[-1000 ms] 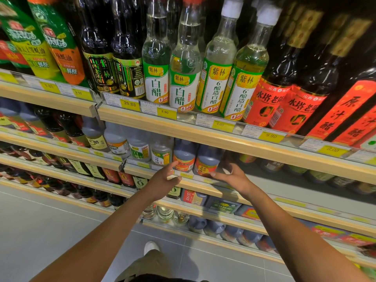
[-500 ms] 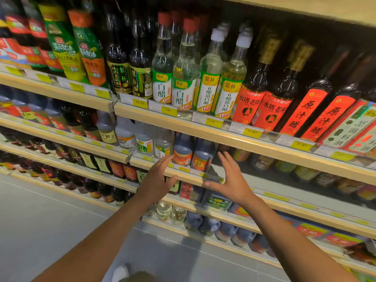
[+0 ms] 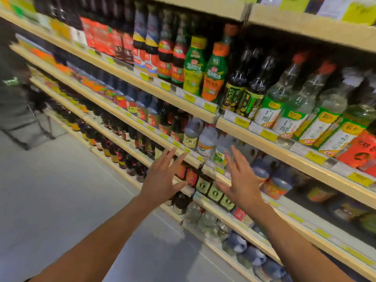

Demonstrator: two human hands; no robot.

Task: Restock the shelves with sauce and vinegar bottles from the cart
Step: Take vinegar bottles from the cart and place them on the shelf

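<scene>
progress: judged mid-task; shelves [image 3: 205, 116] mostly full, dark sauce and clear vinegar bottles standing in rows along the front edges
gap: one thin stretch on the shelf tier at hand height, right of the grey-capped jugs [image 3: 206, 139], looks short of stock, more likely to go there
cart: dark frame [image 3: 18, 127] at far left edge of view on the floor, well apart from both hands; blurred, contents not readable
left hand [image 3: 162, 180]: fingers spread wide, palm toward the shelf front, holds nothing, touching nothing as far as visible
right hand [image 3: 241, 180]: fingers apart and extended, empty, just in front of the shelf edge near the clear jugs; contact with the edge can't be told
vinegar bottles [image 3: 284, 112]: green-label clear ones on the tier above, right side, at the front edge, untouched
left to do: judged fetch next bottles from the cart, since both hands are empty
</scene>
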